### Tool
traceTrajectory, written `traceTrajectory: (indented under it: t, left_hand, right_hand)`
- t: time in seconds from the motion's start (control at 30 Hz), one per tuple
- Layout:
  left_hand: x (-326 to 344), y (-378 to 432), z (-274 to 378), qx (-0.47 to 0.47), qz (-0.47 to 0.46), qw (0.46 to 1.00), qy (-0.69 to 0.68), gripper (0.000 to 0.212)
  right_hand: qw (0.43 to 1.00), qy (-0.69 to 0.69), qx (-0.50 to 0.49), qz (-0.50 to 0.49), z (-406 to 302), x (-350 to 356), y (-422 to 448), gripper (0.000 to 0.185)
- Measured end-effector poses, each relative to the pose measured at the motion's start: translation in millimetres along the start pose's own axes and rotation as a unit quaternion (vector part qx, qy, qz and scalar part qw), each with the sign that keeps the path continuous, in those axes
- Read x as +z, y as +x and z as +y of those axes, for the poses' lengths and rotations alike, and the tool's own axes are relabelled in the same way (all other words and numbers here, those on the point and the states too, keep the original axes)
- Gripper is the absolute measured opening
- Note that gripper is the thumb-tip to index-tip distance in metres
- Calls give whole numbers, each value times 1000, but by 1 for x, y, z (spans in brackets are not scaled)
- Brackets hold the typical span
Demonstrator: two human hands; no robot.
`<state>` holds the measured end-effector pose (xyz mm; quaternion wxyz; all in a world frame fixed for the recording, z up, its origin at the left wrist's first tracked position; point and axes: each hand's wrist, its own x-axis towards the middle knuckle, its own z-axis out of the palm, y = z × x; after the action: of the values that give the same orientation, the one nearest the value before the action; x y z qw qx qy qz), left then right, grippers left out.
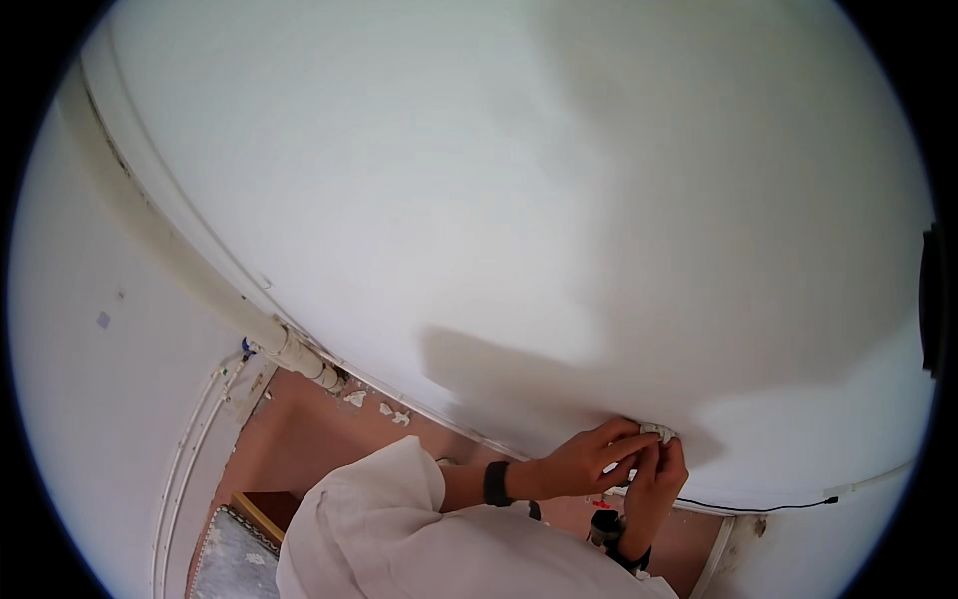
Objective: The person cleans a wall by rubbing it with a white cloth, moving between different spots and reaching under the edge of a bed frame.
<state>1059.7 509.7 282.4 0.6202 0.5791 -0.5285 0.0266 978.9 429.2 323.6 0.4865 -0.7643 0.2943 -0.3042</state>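
Both my hands meet at a white wall [509,247], low and to the right in the view. A small crumpled whitish piece [657,431] is pinched at their fingertips; its material cannot be told. My left hand [580,462] reaches in from the left, its thumb and fingers on the piece. From below comes my right hand [661,475], with bent fingers at the same piece. The piece appears to lie close to the wall, but contact with it is unclear. Dark bands circle both wrists.
A thick pale pipe [202,281] runs down the wall corner at left, with thin pipes [187,449] beside it. White scraps [355,398] lie on the reddish floor [299,419]. A grey studded seat [233,561] stands lower left. A black cable [756,507] runs along the wall's foot.
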Motion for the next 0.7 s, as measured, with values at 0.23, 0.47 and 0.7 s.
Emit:
traceTrajectory:
  t: [0.23,0.47,0.7]
  left_hand:
    - [-62,-26,-16,-81,-22,996,-4,35]
    - [-172,-67,-45,-144,68,986,45,22]
    - [-272,-106,-79,-171,146,972,67,23]
  right_hand:
    - [998,50,-14,-38,-2,65,-14,20]
    - [993,-47,-44,-102,-26,193,-32,20]
    - [991,-22,-67,-116,-43,316,-52,17]
